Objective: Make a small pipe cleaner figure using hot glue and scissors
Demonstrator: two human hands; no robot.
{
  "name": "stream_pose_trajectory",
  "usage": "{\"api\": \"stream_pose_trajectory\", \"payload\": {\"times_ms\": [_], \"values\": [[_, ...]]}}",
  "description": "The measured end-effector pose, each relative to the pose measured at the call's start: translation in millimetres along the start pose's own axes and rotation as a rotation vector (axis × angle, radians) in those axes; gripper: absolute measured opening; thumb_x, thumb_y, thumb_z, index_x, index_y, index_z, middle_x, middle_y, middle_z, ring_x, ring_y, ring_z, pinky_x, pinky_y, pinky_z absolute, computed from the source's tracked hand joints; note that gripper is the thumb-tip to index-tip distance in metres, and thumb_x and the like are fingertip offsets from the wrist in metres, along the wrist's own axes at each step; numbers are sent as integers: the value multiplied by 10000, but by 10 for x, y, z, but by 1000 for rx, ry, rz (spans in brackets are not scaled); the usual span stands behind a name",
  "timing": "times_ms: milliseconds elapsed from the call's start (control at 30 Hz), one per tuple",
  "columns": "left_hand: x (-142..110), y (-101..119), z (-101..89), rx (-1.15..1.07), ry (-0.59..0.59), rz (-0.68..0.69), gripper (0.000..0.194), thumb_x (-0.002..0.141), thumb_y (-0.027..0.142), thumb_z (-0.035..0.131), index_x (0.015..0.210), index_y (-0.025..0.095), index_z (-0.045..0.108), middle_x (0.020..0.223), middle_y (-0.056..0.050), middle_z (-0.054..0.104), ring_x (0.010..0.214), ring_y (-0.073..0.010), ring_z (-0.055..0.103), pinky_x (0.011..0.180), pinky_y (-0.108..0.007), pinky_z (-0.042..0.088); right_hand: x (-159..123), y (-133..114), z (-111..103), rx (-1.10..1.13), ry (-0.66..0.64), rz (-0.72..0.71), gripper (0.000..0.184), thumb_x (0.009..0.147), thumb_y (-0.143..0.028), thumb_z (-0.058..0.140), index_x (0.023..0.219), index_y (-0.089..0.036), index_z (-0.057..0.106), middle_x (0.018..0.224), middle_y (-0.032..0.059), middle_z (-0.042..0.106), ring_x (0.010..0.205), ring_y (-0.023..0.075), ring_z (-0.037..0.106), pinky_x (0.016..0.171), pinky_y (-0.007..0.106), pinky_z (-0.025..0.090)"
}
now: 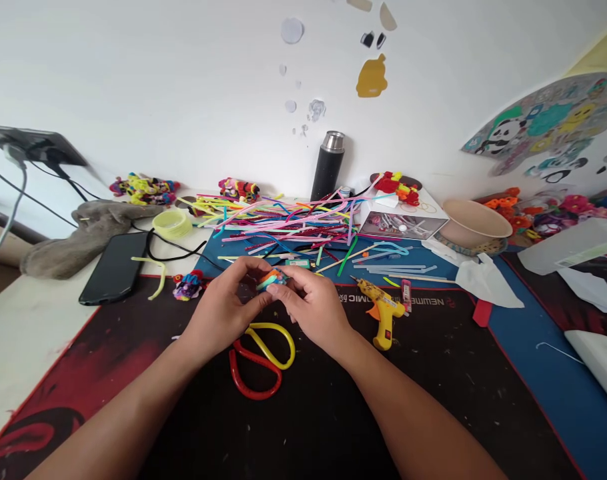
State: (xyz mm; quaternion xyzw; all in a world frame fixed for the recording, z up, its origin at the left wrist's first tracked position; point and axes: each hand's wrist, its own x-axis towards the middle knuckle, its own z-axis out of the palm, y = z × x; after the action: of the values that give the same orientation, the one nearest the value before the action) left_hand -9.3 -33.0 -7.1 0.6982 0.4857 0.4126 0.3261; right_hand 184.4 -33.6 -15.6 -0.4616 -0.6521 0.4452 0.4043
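My left hand [226, 303] and my right hand [311, 303] meet over the black and red desk mat [433, 373]. Both pinch a small bundle of coloured pipe cleaners [271, 279], orange, teal and blue, held between the fingertips. Scissors with one red and one yellow handle loop [261, 357] lie on the mat just below my hands. A loose pile of many-coloured pipe cleaners [293, 223] spreads across the desk behind my hands.
A yellow glue gun [383, 308] lies right of my hands. A black phone [114, 267], a grey plush [83, 233] and a small pipe-cleaner figure [187, 287] are at the left. A black flask [327, 167], a clear box [403, 223] and a beige bowl [476, 223] stand behind.
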Motion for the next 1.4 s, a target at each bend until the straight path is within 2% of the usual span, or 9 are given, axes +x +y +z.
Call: {"api": "stream_pose_trajectory", "payload": {"times_ms": [333, 567, 733, 867, 933, 1100, 1267, 1400], "values": [[4, 27, -8, 16, -8, -35, 217, 939, 395, 749, 1089, 253, 681, 1058, -50, 749, 951, -246, 690, 878, -379, 563, 4, -17, -15, -34, -20, 11, 362, 1029, -446, 704, 1295, -228, 815, 723, -13, 644, 558, 141, 539, 532, 263, 422], [20, 45, 8, 20, -5, -50, 197, 913, 372, 747, 1059, 252, 694, 1053, -56, 760, 951, -255, 698, 896, -382, 574, 8, 36, 26, 58, -47, 71, 416, 1024, -442, 695, 1385, -246, 768, 695, -21, 647, 545, 150, 576, 530, 268, 461], [55, -22, -31, -97, 35, -137, 453, 910, 442, 793, 1304, 252, 677, 1122, -63, 758, 1029, -272, 712, 931, -396, 559, 22, -12, 11, 179, -27, 77, 462, 1005, -493, 705, 1379, -223, 737, 670, -45, 625, 498, 127, 557, 509, 264, 468], [129, -109, -117, -274, 118, -240, 503, 804, 508, 898, 1163, 222, 693, 1028, -54, 761, 948, -259, 704, 846, -364, 558, 56, -80, -58, 265, 38, 122, 483, 997, -562, 680, 1292, -186, 750, 603, -72, 563, 449, 109, 514, 474, 255, 437], [161, -150, -157, -293, 109, -249, 502, 770, 506, 925, 1113, 218, 698, 1018, -53, 764, 935, -252, 701, 840, -356, 556, 75, -84, -87, 298, 56, 141, 501, 991, -604, 672, 1238, -178, 762, 594, -73, 552, 446, 106, 506, 455, 250, 411], [167, -202, -219, -106, 11, -230, 490, 822, 541, 861, 1164, 223, 711, 1132, -82, 784, 1023, -283, 709, 893, -383, 543, 100, -48, -102, 339, 81, 151, 505, 980, -624, 679, 1167, -163, 763, 572, -75, 544, 434, 101, 490, 436, 245, 379], [145, -141, -221, 85, -56, -211, 409, 826, 544, 812, 1094, 251, 715, 1021, -45, 793, 958, -291, 703, 850, -380, 529, 93, -45, -84, 306, 70, 158, 503, 977, -634, 680, 1150, -169, 761, 580, -70, 561, 437, 102, 495, 447, 244, 400], [135, -102, -187, 111, -66, -189, 362, 818, 514, 810, 1062, 260, 727, 1019, -31, 781, 921, -277, 699, 833, -362, 532, 91, -53, -79, 277, 56, 145, 505, 982, -645, 669, 1118, -168, 768, 574, -72, 551, 436, 104, 497, 463, 250, 416]]}}
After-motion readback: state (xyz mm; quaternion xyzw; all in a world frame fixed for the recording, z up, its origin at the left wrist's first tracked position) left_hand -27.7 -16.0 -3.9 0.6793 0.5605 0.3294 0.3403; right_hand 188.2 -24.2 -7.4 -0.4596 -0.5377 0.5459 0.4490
